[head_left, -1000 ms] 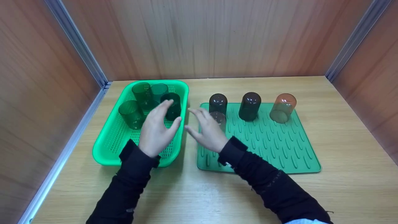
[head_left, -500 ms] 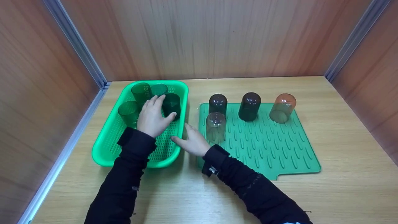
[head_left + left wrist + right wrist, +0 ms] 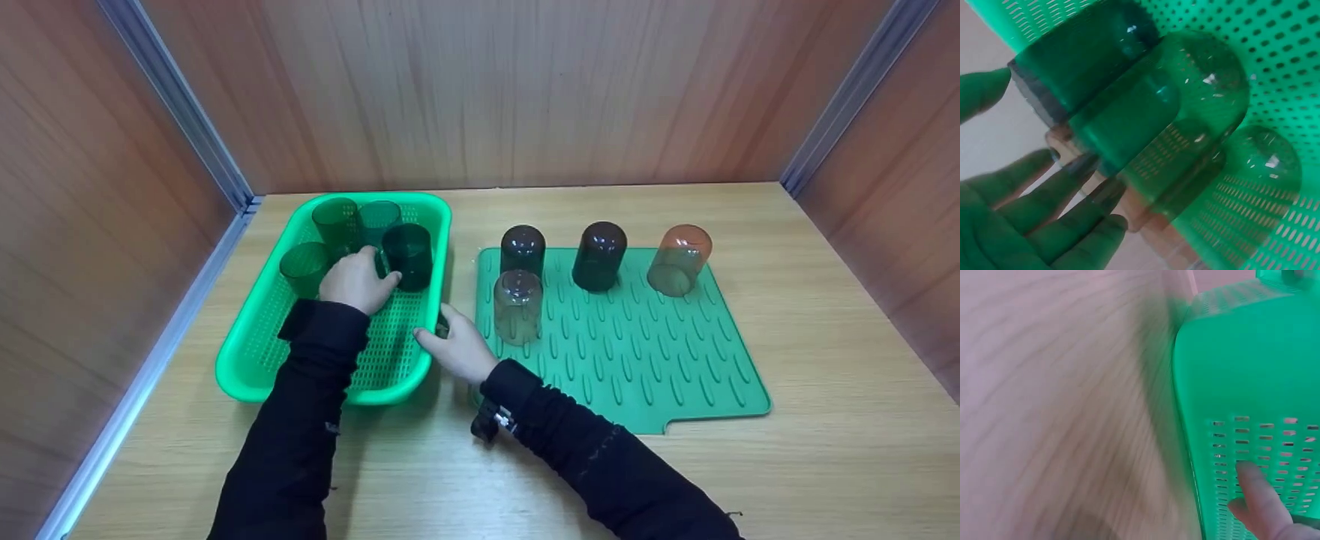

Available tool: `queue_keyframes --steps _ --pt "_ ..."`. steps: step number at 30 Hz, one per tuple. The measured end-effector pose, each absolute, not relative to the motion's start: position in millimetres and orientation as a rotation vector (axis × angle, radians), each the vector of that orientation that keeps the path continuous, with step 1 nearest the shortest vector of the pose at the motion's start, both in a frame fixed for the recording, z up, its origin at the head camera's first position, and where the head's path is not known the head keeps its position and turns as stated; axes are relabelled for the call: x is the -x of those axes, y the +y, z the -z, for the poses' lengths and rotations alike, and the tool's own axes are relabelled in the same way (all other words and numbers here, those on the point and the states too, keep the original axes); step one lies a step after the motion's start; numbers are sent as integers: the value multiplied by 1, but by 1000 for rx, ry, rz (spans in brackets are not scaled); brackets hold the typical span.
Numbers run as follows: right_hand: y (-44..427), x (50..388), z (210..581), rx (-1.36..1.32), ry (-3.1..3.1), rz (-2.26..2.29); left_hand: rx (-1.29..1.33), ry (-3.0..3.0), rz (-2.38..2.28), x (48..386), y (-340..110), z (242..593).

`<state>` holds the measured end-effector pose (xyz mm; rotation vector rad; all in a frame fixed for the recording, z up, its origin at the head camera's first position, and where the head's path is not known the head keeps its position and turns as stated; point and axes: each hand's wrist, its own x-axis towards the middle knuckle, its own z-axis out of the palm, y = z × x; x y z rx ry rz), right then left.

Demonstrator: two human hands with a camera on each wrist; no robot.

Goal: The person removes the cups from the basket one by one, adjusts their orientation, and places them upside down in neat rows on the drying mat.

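L hand (image 3: 354,285), fingers spread, gripping nothing, by dark tumbler (image 3: 410,255): prob. slick, fragile, best held mid-body. R hand (image 3: 461,346) at basket (image 3: 232,375), grip unclear.

In the head view, the fingertips of the left hand (image 3: 354,285) are hidden, the leftmost cup (image 3: 301,265) is partly covered, and both sleeves (image 3: 279,450) are cut off below. In the right wrist view, the right hand (image 3: 1266,511) is cropped and the tabletop (image 3: 1078,410) blurred.

Wood-grain walls (image 3: 480,90), metal corner strips (image 3: 185,105), pale tabletop (image 3: 825,420)
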<state>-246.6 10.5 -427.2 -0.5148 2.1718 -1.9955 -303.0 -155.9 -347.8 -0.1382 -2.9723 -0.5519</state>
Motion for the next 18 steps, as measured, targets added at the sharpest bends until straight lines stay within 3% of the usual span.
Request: queue_keyframes --steps 18 --pt "7 245 426 456 2140 2043 167 -3057 327 308 -164 352"
